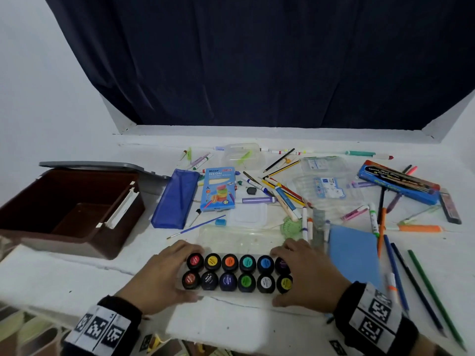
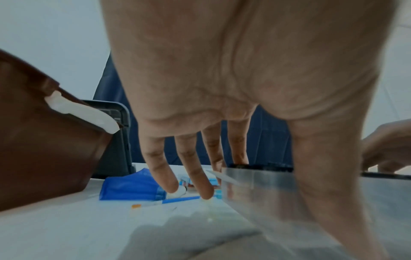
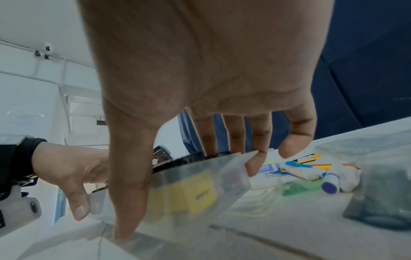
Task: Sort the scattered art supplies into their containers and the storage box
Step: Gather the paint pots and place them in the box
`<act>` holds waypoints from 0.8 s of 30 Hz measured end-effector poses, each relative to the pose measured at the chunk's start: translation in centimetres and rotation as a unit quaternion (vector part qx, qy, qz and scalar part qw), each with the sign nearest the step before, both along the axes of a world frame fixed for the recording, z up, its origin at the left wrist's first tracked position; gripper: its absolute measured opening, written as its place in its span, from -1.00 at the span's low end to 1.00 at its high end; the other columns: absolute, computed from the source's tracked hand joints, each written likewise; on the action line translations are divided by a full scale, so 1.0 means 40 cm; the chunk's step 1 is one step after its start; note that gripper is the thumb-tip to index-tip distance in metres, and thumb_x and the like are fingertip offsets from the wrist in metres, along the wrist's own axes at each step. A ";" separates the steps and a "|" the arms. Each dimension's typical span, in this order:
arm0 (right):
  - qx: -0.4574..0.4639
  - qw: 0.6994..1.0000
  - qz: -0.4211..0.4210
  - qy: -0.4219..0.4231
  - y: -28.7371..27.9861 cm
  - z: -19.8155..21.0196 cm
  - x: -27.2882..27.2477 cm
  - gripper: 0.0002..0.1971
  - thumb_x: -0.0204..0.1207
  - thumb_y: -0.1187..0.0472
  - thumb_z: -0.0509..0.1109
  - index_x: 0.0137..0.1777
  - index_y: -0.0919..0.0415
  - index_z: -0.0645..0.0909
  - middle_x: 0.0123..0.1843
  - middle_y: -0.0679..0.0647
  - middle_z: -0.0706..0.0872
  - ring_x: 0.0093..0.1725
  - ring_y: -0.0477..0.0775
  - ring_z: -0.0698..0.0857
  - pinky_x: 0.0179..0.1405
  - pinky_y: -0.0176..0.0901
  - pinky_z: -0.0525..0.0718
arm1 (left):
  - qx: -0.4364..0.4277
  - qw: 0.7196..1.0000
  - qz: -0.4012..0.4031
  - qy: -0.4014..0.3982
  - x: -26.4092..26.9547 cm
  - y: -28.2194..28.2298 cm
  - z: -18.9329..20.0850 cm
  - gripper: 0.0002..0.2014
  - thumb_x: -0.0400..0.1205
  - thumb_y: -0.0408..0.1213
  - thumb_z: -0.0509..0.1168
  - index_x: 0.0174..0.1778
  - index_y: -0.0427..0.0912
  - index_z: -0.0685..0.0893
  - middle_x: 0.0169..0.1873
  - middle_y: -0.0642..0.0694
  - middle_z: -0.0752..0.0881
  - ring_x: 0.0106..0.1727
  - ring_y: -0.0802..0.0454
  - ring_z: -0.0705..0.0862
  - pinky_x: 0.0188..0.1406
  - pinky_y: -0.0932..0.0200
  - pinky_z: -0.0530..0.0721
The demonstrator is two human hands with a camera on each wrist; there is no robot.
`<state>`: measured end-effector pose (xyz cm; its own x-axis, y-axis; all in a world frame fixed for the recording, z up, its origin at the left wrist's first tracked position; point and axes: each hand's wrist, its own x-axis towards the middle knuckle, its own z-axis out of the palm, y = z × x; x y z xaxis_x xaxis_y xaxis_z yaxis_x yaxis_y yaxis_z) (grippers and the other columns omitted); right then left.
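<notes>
1. Both hands flank a clear plastic case of paint pots [image 1: 237, 274] at the near table edge. Left hand [image 1: 160, 277] holds its left end, right hand [image 1: 307, 276] its right end.
2. Left hand: thumb on the near wall, first two fingers reaching over the far rim; the other two fingers [image 2: 195, 177] hang straight just left of the case, touching nothing. Spread fingers clamp the case.
3. Right hand: thumb down the near wall, fingers [image 3: 255, 158] over the far corner. Same clamp, mirrored.
4. Judgement: the two-ended grip suits a long, smooth-walled case; it keeps it level, so the pots stay seated.
5. Case: thin, see-through, rigid, box-shaped. Twelve round pots in two rows of six, black lids with coloured labels.
6. Just beyond the fingertips lies a clear lid or tray [image 1: 241, 238], possibly this case's cover; cannot confirm.
7. Brown storage box [image 1: 69, 209], hard plastic, lid swung back, sits well left of the left hand. It stands open and looks like the case's likely destination.
8. Beyond and right of the right fingers: loose markers and pencils [image 1: 282, 194], a blue pad [image 1: 353, 255], a blue pouch [image 1: 176, 199], all unsorted.
</notes>
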<state>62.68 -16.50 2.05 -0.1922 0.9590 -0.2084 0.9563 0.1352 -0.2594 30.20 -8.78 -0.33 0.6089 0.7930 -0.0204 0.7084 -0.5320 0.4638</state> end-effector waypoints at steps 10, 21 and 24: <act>-0.012 0.996 -0.054 0.074 -0.017 -0.023 -0.014 -0.13 0.39 -0.32 0.44 0.65 -0.11 0.19 0.41 -0.07 0.36 0.41 0.03 0.44 0.38 0.00 0.49 | -0.085 0.994 0.059 0.044 0.001 0.002 -0.019 0.02 0.23 0.51 0.43 0.61 0.34 0.24 0.37 0.31 0.35 0.42 0.22 0.45 0.49 0.09 0.49; -0.063 0.950 -0.227 0.205 0.066 -0.028 -0.012 -0.19 0.58 -0.34 0.25 0.70 0.10 0.21 0.62 0.12 0.43 0.48 0.16 0.53 0.46 0.10 0.52 | -0.207 0.970 0.127 0.021 0.083 0.084 0.048 0.00 0.39 0.63 0.12 0.69 0.13 0.31 0.55 0.04 0.50 0.44 0.10 0.54 0.51 0.09 0.48; -0.056 0.924 -0.279 0.256 0.070 -0.040 -0.015 -0.24 0.55 -0.32 0.32 0.65 0.03 0.29 0.51 0.10 0.52 0.39 0.15 0.60 0.33 0.20 0.65 | -0.201 0.968 0.149 -0.014 0.092 0.084 0.045 -0.29 0.61 0.29 0.26 0.67 0.12 0.34 0.48 -0.02 0.55 0.38 0.07 0.58 0.43 0.11 0.53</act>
<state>62.06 -13.69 0.44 0.2247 0.9163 -0.3316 0.6162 -0.3972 -0.6801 33.90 -5.44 1.46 0.3585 0.8654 -0.3501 0.7866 -0.0781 0.6125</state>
